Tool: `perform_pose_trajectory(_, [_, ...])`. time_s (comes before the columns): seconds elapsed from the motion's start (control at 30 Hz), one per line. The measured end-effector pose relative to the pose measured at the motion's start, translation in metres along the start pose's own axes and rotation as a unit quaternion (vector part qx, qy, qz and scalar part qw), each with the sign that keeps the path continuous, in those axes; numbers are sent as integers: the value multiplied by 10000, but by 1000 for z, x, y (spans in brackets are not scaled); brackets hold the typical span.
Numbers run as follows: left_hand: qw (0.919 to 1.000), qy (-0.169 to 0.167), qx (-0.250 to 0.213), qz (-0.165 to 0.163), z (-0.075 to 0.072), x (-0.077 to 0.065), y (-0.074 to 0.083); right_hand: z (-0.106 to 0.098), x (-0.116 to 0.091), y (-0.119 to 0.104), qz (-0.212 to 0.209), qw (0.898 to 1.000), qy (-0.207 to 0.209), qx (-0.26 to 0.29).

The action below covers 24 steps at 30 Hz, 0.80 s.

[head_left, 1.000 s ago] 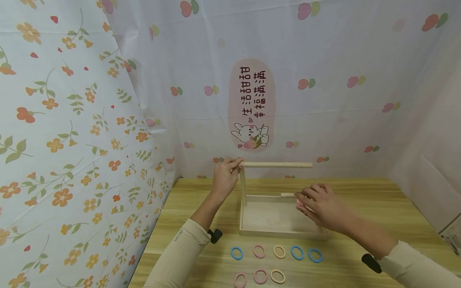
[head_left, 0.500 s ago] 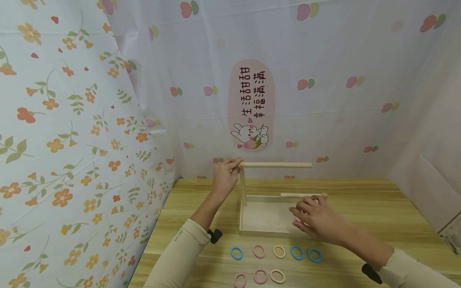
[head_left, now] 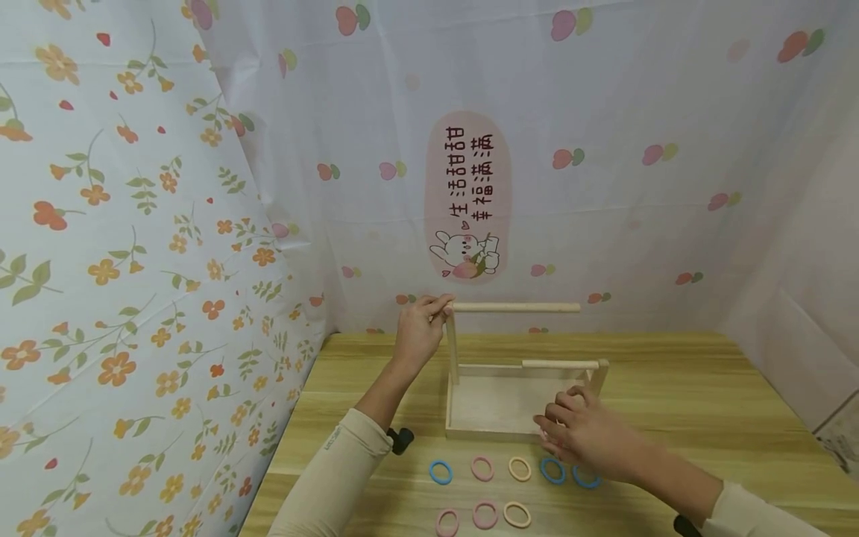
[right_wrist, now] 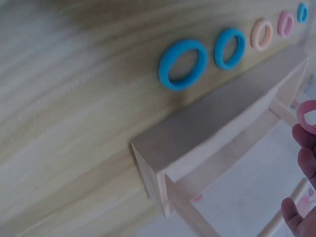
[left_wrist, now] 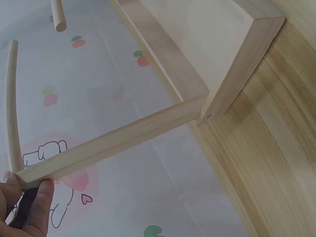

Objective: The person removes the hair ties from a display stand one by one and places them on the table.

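A pale wooden rack has a shallow tray, with an upper rod on a left post and a shorter, lower rod on a right post. At the top of the left post, my left hand grips the wood between thumb and fingers. My right hand is over the tray's front right edge. Its fingers hold a small pink ring, mostly hidden by them in the head view.
Several rings lie in two rows in front of the tray, among them a blue ring, a cream ring and a pink ring. Black objects, one a black piece, show beside the forearms. A patterned cloth hangs behind the wood-grain table.
My right hand has moved down and toward me, from the lower rod to the tray's front edge, with the pink ring. The left hand has stayed on the post.
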<state>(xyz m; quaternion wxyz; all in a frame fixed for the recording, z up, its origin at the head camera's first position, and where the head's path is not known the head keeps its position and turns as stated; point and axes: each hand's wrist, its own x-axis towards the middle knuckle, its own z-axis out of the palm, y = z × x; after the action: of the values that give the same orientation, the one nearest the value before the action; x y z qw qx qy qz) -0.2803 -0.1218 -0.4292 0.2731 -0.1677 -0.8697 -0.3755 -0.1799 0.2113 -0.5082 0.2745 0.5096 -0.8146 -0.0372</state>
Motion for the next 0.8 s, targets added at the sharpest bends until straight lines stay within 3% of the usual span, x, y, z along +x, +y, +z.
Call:
perform_pose_trajectory(0.37, [10000, -15, 17, -15, 0, -1, -1, 18, -6, -23, -204, 9994, 209, 166])
perform_pose_trajectory(0.67, [10000, 48, -15, 72, 1, -1, -2, 25, -10, -36, -500, 9980, 387, 5])
perform_pose_trajectory(0.8, [9998, 112, -55, 136, 1, 0, -2, 26, -14, -41, -497, 9976, 449, 187])
